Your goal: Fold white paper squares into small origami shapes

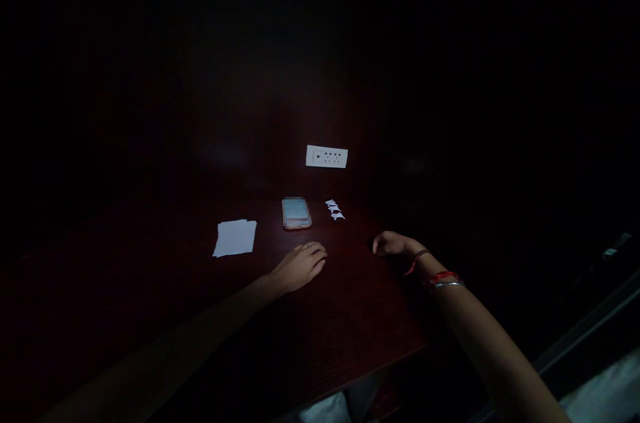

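My left hand [303, 266] rests palm down on the dark red-brown table [350, 316], its fingers loosely extended and a ring on one of them. No object shows under it. My right hand [391, 244] is near the table's right side with its fingers curled downward; whether anything is inside them is hidden. Beyond my left hand lies a phone [297, 213] with a lit, blurred screen. Several small folded white paper pieces [335, 210] sit in a short row right of the phone. A stack of white paper sheets [235, 238] lies to the left.
A white socket panel [327, 157] is mounted on the dark wall behind the table. The table's front edge [375, 367] runs below my hands, with pale cloth [327, 408] under it. Much of the surroundings is too dark to make out.
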Motion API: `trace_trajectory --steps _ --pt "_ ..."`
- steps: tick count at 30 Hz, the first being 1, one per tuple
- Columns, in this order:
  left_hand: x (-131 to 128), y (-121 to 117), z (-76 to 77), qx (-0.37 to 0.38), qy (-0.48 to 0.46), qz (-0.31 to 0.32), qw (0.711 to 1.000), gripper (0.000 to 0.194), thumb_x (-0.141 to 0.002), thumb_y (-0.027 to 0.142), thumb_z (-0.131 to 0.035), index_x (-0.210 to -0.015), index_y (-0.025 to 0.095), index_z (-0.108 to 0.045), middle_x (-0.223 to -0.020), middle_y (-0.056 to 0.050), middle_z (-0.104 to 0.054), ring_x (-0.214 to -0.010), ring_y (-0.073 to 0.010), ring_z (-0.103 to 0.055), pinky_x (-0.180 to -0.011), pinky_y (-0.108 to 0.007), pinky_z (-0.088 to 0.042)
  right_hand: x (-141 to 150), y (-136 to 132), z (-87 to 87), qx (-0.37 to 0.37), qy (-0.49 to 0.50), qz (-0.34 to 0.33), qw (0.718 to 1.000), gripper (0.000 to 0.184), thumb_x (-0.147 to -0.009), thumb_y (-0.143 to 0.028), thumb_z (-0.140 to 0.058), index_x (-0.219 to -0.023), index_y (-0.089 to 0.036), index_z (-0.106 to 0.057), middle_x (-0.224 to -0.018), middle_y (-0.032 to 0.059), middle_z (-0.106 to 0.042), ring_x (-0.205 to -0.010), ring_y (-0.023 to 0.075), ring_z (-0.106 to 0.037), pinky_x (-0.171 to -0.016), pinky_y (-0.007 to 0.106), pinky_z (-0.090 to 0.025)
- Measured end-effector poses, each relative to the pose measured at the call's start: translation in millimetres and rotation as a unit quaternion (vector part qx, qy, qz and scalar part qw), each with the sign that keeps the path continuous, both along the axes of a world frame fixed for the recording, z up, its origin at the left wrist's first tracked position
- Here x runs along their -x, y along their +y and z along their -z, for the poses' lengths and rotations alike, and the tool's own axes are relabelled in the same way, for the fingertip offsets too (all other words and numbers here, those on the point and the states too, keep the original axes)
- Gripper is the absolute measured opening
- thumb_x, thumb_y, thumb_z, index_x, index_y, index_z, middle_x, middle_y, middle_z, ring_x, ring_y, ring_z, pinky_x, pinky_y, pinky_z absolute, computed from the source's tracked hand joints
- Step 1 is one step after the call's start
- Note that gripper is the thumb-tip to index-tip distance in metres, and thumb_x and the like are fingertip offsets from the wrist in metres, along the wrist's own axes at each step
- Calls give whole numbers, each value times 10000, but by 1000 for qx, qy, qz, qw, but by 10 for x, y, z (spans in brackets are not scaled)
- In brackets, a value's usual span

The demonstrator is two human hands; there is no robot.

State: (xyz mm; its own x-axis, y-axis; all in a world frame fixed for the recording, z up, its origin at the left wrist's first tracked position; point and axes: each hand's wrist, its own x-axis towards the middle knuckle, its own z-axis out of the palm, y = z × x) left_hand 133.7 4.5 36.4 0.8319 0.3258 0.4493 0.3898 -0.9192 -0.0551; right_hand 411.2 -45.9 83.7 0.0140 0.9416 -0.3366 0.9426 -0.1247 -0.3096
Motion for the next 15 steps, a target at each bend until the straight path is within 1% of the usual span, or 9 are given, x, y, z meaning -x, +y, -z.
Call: trace_trajectory --steps 2,5,8,10,12,15 --pt "150 54 10 1 -1 -9 1000 239 -849 236 -345 -999 199 -528 -1038 -31 -530 -1016 -160 -448 -881 -283 -333 -39 -60 -36 34 14 -21 999 191 -628 -83 -563 -804 -124 -626 -685 -10 -598 -651 107 -543 -602 191 -415" --pt "433 155 10 3 -4 -27 1000 244 -843 240 -343 -981 203 -541 -1050 -35 -528 -1037 -174 -435 -887 -307 -329 -61 -153 -105 70 28 -45 996 202 -552 -77 -591 -738 -129 -650 -603 -23 -593 -572 99 -528 -542 177 -402" --pt "782 285 0 5 -13 -57 998 270 -838 245 -325 -987 180 -540 -1079 -58 -512 -1058 -197 -420 -897 -342 -323 56 -164 -199 65 32 -63 995 225 -556 -118 -590 -769 -137 -659 -600 -15 -604 -553 102 -529 -526 178 -395" --pt "1040 375 -4 3 -33 -97 995 291 -832 262 -318 -1018 184 -527 -1103 -59 -499 -1069 -199 -415 -910 -347 -318 241 -90 -259 32 35 -85 995 255 -583 -147 -581 -828 -150 -653 -661 -9 -624 -587 104 -539 -553 177 -396" --pt "1292 452 0 3 -50 -143 988 293 -821 290 -337 -1025 194 -523 -1124 -58 -484 -1070 -204 -416 -918 -347 -312 505 43 -293 -15 41 -113 993 246 -621 -172 -563 -851 -151 -647 -737 2 -636 -658 111 -551 -610 178 -398" --pt "1592 529 24 24 -49 -212 976 342 -791 351 -397 -1080 193 -489 -1211 -75 -406 -1101 -238 -386 -905 -367 -315 995 292 -256 -76 52 -164 982 227 -643 -132 -534 -840 -151 -646 -791 4 -641 -710 113 -558 -661 177 -395"
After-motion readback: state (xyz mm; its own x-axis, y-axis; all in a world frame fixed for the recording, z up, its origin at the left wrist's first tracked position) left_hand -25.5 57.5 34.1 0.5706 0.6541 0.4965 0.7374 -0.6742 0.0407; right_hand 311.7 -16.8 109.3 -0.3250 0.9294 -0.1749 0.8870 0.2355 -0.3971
